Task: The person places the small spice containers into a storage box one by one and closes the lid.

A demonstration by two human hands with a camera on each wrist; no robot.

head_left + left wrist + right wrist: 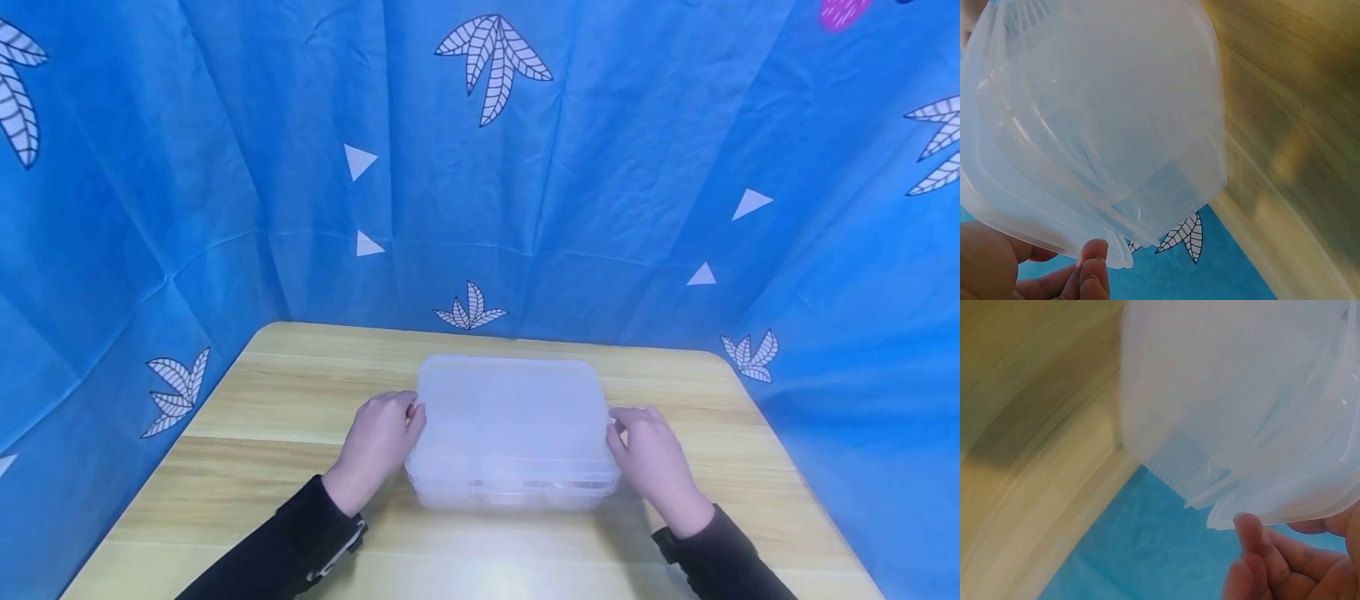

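Note:
A translucent plastic box (517,500) stands on the table, its pale lid (513,412) over the top. At the lid's left side, my left hand (381,437) grips the rim; its curled fingers (1092,269) show at that edge in the left wrist view. Opposite it, my right hand (654,454) holds the lid's right rim, with bent fingers (1252,534) at the edge in the right wrist view. Both wrist views show a narrow gap between the lid's rim and the box's rim at one end. What lies inside the box is too hazy to tell.
The light wooden table (300,417) has rounded far corners. A blue curtain (465,192) with white leaf and triangle prints hangs behind it and along both sides. Dark sleeves (277,546) cover my forearms.

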